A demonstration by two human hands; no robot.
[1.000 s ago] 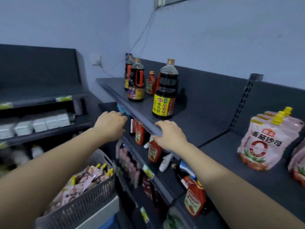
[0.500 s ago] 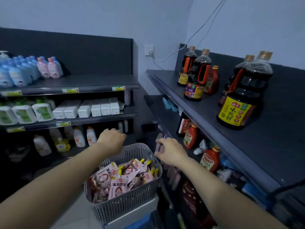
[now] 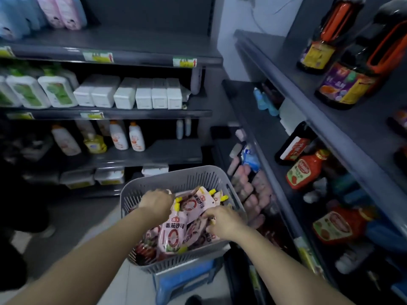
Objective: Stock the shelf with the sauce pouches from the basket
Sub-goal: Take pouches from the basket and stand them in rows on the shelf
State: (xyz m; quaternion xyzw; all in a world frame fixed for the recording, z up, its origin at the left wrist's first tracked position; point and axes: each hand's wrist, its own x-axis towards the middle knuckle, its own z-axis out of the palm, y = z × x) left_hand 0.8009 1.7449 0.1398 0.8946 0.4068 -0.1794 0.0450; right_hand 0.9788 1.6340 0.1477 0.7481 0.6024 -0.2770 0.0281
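Right of the grey basket (image 3: 176,179), the dark shelf (image 3: 284,84) runs away in tiers. Beyond the basket's far wall stands a second shelving unit (image 3: 154,56) carrying white boxes (image 3: 136,93). The basket sits on a blue stool (image 3: 187,280), its right wall just beside the shelf's lower tiers. Up and right of the basket, dark sauce bottles (image 3: 348,82) stand on the top tier, with red ketchup bottles (image 3: 306,170) a tier below. Sauce pouches (image 3: 198,236), pink with yellow caps, lie heaped inside the basket. Both hands are down in it. The left hand (image 3: 156,203) has its grip curled at the capped end of the front pouch (image 3: 174,232), pinching it. The right hand (image 3: 222,219), near the basket's right wall, bends its fingers into the heap; whether that grip has closed on anything I cannot tell.
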